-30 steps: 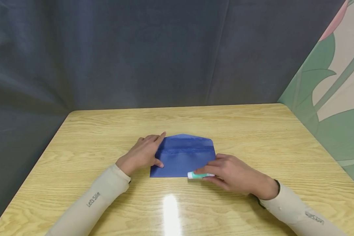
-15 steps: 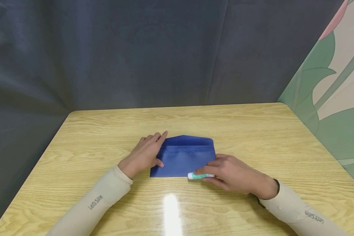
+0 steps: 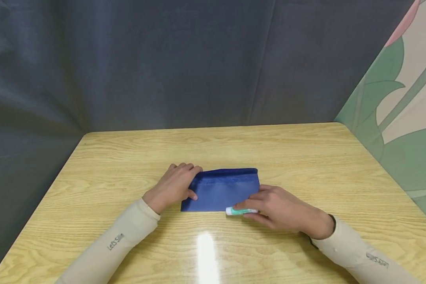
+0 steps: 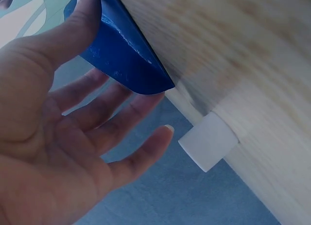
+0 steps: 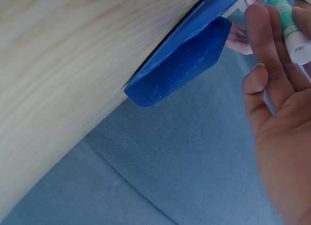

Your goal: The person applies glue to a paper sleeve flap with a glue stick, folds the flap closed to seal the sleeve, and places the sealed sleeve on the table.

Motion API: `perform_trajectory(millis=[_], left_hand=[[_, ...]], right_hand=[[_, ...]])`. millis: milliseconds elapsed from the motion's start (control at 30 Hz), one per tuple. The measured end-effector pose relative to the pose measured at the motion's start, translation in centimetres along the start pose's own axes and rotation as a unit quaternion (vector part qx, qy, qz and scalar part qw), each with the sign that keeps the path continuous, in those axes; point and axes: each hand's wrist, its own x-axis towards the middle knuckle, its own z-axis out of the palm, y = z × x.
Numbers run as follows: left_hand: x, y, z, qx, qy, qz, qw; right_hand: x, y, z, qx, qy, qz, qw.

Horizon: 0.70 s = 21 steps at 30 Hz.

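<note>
A blue envelope (image 3: 221, 195) lies on the table, its flap (image 3: 234, 172) standing raised along the far edge. Whitish glue-like smears show on the flap in both wrist views. My left hand (image 3: 175, 185) is at the envelope's left side, thumb on its front and fingers loosely bent behind the flap (image 4: 131, 64). At the right side, my right hand (image 3: 278, 209) holds a green and white glue stick (image 3: 236, 212) between thumb and fingers, over the near edge. A small white cylinder (image 4: 209, 141), like a cap, stands near the left fingers; the head view does not show it.
The wood-grain table (image 3: 127, 157) meets a dark curtain (image 3: 170, 67) at the back and left. A panel with a leaf and flower pattern (image 3: 404, 118) borders the right side. Light glares off the table's near part.
The envelope's flap has risen from lying nearly flat and tilted toward me, with the left fingers moving along behind it. The right hand and glue stick have stayed in place.
</note>
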Motion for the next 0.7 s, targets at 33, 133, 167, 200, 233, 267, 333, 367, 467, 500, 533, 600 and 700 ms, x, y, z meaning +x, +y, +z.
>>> perform_trajectory(millis=[33, 133, 167, 200, 233, 267, 333, 367, 467, 500, 533, 600, 700], left_hand=[[0.02, -0.02, 0.01, 0.003, 0.001, 0.0, 1.0], [0.04, -0.02, -0.03, 0.012, 0.006, 0.004, 0.9999], [0.05, 0.01, -0.06, 0.014, 0.007, 0.004, 0.9999], [0.04, 0.05, -0.11, 0.015, 0.005, 0.005, 0.9999], [0.03, 0.07, -0.13, 0.016, 0.003, 0.005, 0.9999], [0.02, 0.07, -0.14, 0.018, 0.0, 0.005, 0.9998], [-0.01, 0.08, -0.16, 0.021, -0.005, 0.005, 0.9997], [-0.03, 0.07, -0.16, 0.024, -0.007, 0.005, 0.9997], [-0.1, 0.06, -0.18, 0.036, -0.01, 0.007, 0.9993], [-0.14, 0.09, -0.2, 0.042, -0.014, 0.006, 0.999], [-0.19, 0.15, -0.23, 0.046, -0.019, 0.005, 0.9987], [-0.24, 0.33, -0.33, 0.06, -0.038, 0.003, 0.9975], [-0.31, 0.78, -0.52, 0.071, -0.066, -0.001, 0.9953]], right_hand=[[0.02, 0.0, 0.01, -0.001, 0.001, -0.001, 1.0], [0.06, -0.02, 0.05, -0.001, 0.004, -0.005, 1.0], [0.06, -0.03, 0.06, -0.001, 0.005, -0.006, 1.0], [0.06, -0.05, 0.07, -0.002, 0.006, -0.006, 1.0], [0.09, -0.07, 0.1, -0.002, 0.007, -0.008, 1.0], [0.09, -0.08, 0.11, -0.003, 0.008, -0.008, 1.0], [0.1, -0.09, 0.16, -0.005, 0.008, -0.008, 1.0], [0.09, -0.1, 0.18, -0.007, 0.008, -0.008, 1.0], [0.08, -0.11, 0.27, -0.011, 0.008, -0.007, 1.0], [0.08, -0.12, 0.3, -0.011, 0.007, -0.007, 1.0], [0.1, -0.12, 0.33, -0.012, 0.007, -0.007, 1.0], [0.11, -0.1, 0.4, -0.014, 0.006, -0.006, 1.0], [0.12, -0.04, 0.48, -0.019, 0.004, -0.005, 1.0]])
